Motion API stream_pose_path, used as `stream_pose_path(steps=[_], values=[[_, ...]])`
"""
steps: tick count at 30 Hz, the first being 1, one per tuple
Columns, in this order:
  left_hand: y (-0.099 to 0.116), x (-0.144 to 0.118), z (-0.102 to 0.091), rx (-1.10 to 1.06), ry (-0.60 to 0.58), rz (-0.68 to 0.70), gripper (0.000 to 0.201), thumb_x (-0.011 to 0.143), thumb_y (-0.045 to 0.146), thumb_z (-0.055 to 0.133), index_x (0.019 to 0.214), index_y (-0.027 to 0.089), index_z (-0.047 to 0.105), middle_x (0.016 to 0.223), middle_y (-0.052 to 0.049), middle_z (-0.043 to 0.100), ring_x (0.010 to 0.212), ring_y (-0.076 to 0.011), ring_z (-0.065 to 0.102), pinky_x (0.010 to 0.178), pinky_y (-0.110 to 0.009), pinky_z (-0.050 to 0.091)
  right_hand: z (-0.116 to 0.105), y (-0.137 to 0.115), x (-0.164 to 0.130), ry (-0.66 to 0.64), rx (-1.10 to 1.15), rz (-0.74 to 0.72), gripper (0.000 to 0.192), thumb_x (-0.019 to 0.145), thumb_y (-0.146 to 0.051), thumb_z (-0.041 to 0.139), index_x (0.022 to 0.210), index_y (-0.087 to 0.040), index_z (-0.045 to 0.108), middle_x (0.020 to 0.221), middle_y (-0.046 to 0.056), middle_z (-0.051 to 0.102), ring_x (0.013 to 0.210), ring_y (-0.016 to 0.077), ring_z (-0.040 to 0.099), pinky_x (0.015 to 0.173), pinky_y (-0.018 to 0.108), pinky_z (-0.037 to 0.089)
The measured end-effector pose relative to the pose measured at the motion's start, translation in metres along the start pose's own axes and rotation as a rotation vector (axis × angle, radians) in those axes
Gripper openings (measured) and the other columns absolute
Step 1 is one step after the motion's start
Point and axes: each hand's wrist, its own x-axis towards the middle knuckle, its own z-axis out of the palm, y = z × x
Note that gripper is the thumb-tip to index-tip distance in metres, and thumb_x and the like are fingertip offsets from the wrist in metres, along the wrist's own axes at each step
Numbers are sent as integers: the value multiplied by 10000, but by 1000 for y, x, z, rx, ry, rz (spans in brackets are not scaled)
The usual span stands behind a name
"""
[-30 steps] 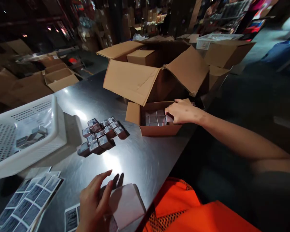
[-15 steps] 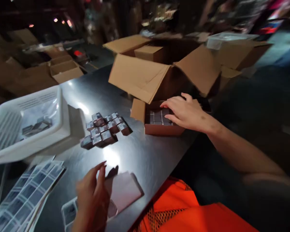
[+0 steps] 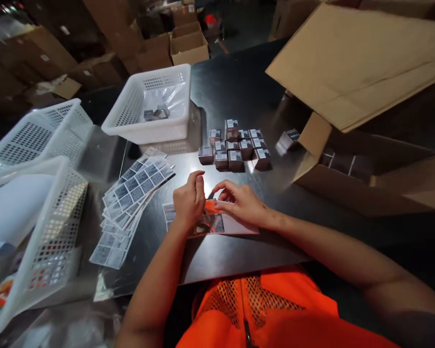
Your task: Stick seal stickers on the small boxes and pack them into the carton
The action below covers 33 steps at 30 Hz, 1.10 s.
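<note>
A label sheet [image 3: 215, 223] with dark printed squares lies at the table's front edge, over or beside a pale sheet [image 3: 241, 225]. Over its left part, my left hand [image 3: 188, 203] is closed, thumb and index finger pressed together; what they hold, if anything, does not show. My right hand [image 3: 242, 205] curls down with thumb and fingers pinched at the sheet's upper edge, where a glossy patch shines orange. Beyond both hands stand several small dark boxes [image 3: 235, 157] with barcode labels. More label sheets [image 3: 134, 188] lie fanned out to the left.
A white basket [image 3: 183, 118] behind the fanned sheets holds small boxes in clear plastic. Further white baskets [image 3: 61, 208] stand at far left. On the right is an open carton [image 3: 348, 188] with dark boxes inside, a large carton flap [image 3: 362, 63] above it. One small box [image 3: 289, 139] lies apart.
My right hand has left the carton of small boxes and come to the label sheet beside my left hand. One small box now lies near the carton. The view has swung left and down.
</note>
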Motion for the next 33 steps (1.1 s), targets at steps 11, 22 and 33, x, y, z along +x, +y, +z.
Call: stream_pose_path(steps=[11,22,33], values=[[5,9,-1,361,-220,-160,443,1081,412,323,1182,219,709,797,-112,758,711,-268,694,614,-302,295,-18,-2,-22,-9,-392,-629,130,950,-313,653,899,-265,763,1165,86,731,1178,273,638,1039,473,481],[5,2,6,266,-277,88,309,1038,426,497,1124,261,743,802,-65,787,741,-242,732,631,-296,356,-111,-25,115,370,-598,56,1120,767,-168,731,1659,-83,59,1475,260,557,1405,372,507,1171,513,384],[-1,-8,5,-115,170,491,650,845,453,779,1389,178,553,1043,-71,780,828,-195,756,611,-251,493,-86,-28,19,20,577,117,1340,645,-235,926,1591,-294,-20,1118,64,786,838,185,774,791,322,612]])
